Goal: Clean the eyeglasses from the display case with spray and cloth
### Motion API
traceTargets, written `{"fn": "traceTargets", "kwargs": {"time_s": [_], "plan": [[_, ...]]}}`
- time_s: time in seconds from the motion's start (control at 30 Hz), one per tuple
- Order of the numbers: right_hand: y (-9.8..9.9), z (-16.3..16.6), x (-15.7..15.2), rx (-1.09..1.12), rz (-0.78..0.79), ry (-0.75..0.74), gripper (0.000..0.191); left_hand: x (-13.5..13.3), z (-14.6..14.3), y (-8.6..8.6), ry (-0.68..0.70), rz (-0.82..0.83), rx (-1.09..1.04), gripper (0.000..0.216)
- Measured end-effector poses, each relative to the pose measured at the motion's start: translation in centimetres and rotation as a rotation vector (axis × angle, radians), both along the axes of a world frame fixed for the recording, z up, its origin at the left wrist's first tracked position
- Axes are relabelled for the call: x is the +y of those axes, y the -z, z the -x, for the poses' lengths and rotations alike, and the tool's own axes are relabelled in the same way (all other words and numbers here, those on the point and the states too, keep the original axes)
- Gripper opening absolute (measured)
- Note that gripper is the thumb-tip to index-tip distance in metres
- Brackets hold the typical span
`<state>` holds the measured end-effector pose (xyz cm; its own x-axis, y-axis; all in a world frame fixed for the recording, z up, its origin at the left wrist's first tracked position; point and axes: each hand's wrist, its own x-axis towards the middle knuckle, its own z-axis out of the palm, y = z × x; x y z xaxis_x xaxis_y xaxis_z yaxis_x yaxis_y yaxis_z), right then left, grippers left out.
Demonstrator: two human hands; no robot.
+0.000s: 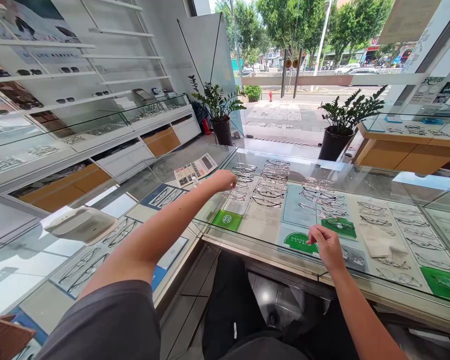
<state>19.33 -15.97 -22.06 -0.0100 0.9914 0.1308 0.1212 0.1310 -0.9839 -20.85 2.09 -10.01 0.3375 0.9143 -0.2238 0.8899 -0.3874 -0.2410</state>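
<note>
My left hand (224,180) reaches across the glass-topped counter (260,227), closed with fingers curled downward beside a column of eyeglasses (245,170). What it holds, if anything, is hidden. Nearer the counter's front edge, my right hand (327,246) is loosely closed, with nothing visible in it. It hovers by a round green logo (298,242) and a green card (339,227). Between my hands are more columns of eyeglasses (272,182) and a pale blue panel (294,205) with frames beside it.
A calculator (196,170) lies beyond my left forearm. A beige device (81,224) stands on the left counter. To the right, a pale cloth (377,242) covers part of the display. Potted plants (221,112) flank the doorway; shelves with sunglasses (68,70) line the left wall.
</note>
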Motion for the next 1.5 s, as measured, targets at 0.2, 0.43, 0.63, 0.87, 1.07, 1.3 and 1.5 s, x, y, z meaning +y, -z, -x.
{"fn": "traceTargets", "kwargs": {"time_s": [0.2, 0.43, 0.63, 0.87, 1.07, 1.3, 1.5], "plan": [[-0.3, 0.1, -0.1, -0.020, -0.001, 0.000, 0.049, -0.1, 0.6, 0.0, -0.004, 0.021, -0.044, 0.023], [-0.5, 0.2, -0.2, -0.013, 0.011, -0.003, 0.048, 0.0, 0.7, 0.4, -0.025, 0.041, -0.023, 0.026], [-0.1, 0.1, 0.0, -0.001, -0.006, 0.010, 0.046, 1.0, 0.9, 0.3, -0.051, 0.018, -0.002, 0.036], [-0.2, 0.1, 0.0, 0.051, -0.008, 0.017, 0.044, 2.4, -0.2, 1.2, -0.082, -0.044, -0.016, 0.036], [-0.6, 0.3, -0.2, 0.053, -0.017, 0.024, 0.044, 2.0, -0.6, 0.8, -0.089, -0.075, -0.054, 0.020], [-0.2, 0.3, -0.3, 0.054, -0.027, 0.014, 0.042, -0.2, -0.7, -3.4, -0.060, -0.162, -0.170, 0.021], [-1.7, 0.2, 0.8, 0.054, -0.058, -0.025, 0.041, -2.5, -4.0, -6.6, 0.033, -0.252, -0.749, 0.025]]}}
